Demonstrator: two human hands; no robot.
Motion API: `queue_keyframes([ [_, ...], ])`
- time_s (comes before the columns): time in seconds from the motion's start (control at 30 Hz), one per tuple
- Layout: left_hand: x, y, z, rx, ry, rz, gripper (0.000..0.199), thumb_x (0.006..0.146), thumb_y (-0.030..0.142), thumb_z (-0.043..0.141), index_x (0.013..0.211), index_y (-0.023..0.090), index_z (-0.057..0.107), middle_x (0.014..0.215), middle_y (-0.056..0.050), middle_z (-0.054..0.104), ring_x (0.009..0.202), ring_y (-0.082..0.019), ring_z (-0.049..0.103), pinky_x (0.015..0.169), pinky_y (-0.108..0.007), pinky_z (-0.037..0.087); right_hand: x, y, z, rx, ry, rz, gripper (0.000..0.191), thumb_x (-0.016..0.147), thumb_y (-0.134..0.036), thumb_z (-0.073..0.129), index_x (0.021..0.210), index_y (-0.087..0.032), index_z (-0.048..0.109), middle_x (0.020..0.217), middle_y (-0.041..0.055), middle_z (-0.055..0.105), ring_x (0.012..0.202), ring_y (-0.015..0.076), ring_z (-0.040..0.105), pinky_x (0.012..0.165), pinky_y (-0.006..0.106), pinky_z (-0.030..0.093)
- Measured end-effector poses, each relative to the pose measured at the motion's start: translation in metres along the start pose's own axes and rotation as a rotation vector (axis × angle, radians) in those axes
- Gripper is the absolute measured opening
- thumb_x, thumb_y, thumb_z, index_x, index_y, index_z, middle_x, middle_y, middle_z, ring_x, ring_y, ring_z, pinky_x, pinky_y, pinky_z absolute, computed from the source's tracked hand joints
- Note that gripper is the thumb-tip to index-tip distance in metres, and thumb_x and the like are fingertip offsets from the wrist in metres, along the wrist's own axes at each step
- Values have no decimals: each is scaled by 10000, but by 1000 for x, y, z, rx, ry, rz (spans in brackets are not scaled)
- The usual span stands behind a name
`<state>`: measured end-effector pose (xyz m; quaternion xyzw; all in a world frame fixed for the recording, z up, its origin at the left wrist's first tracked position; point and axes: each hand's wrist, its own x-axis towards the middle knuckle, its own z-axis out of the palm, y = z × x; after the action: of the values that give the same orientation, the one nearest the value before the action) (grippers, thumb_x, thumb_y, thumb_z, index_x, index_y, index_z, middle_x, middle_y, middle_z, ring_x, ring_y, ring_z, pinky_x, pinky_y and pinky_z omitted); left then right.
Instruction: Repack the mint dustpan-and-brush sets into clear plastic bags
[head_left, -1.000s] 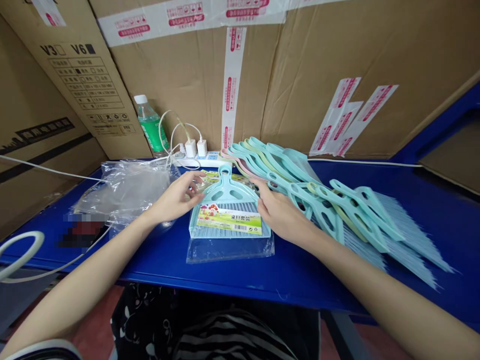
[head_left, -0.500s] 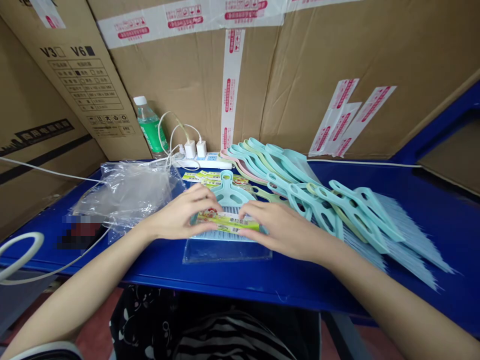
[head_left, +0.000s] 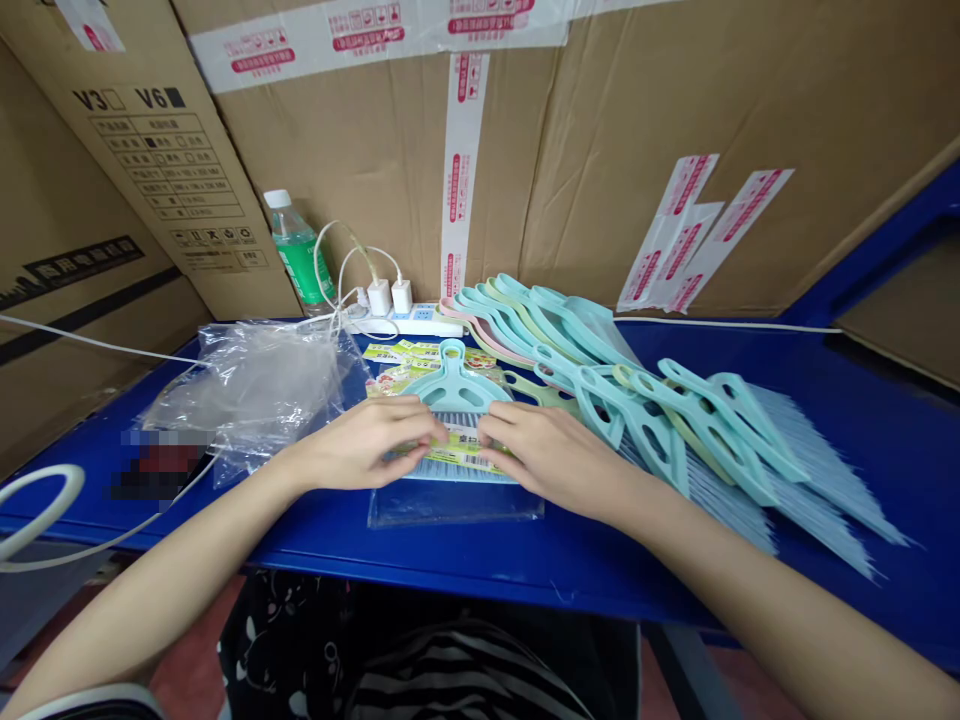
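Observation:
A small light-blue hand broom [head_left: 453,385] lies in front of me with its handle pointing away, and a clear plastic bag [head_left: 457,508] shows below its bristles. Across the bristles is a yellow-green printed label card [head_left: 465,440]. My left hand [head_left: 367,440] has its curled fingers at the card's left end. At the right end, my right hand [head_left: 544,455] grips the card between thumb and fingers. Parts of the card are hidden behind my fingers. More label cards [head_left: 420,352] lie beyond the broom.
Several blue brooms [head_left: 697,430] and dustpans [head_left: 555,320] are piled to the right. Clear plastic bags [head_left: 255,385] lie at the left. A power strip [head_left: 420,320] with chargers and a green-labelled bottle [head_left: 301,255] stand against the cardboard [head_left: 360,150] at the back.
The label card now lies lower and flatter over the bristles. My left hand has shifted slightly, its fingers more curled; my right hand stays at the card's right end.

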<state>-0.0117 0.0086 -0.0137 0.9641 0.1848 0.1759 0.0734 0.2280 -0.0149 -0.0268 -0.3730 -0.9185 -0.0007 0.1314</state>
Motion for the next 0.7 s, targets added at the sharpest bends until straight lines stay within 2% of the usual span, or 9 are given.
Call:
queue_keyframes([
  [0.1, 1, 5, 3, 128, 23, 105, 230, 926, 154, 431, 957, 187, 656, 855, -42, 628, 772, -154, 556, 693, -282, 488, 0, -1, 1, -17, 61, -4, 156, 921, -170, 499, 778, -177, 558, 773, 25, 573, 648, 150, 516, 564, 272, 308],
  [0.23, 3, 12, 11, 324, 37, 181, 250, 948, 242, 463, 1062, 188, 679, 1032, -93, 642, 925, -218, 557, 799, -349, 490, 0, -1, 2, -36, 136, 0, 193, 935, -172, 459, 783, -167, 578, 765, 31, 568, 645, 146, 515, 576, 273, 320],
  [0.4, 3, 14, 21, 404, -55, 146, 394, 952, 408, 487, 1171, 123, 647, 1274, -169, 576, 1176, -302, 491, 971, -437, 456, -1, -1, 3, -27, 146, 3, 230, 944, -174, 428, 786, -162, 595, 744, 36, 581, 641, 145, 522, 573, 272, 322],
  [0.7, 3, 23, 30, 371, -32, 70, 530, 979, 478, 384, 1200, 58, 620, 1262, -204, 575, 1227, -327, 470, 1007, -461, 455, 0, -2, 3, -2, 134, 17, 203, 921, -159, 466, 765, -158, 596, 725, 21, 584, 613, 133, 506, 569, 265, 310],
])
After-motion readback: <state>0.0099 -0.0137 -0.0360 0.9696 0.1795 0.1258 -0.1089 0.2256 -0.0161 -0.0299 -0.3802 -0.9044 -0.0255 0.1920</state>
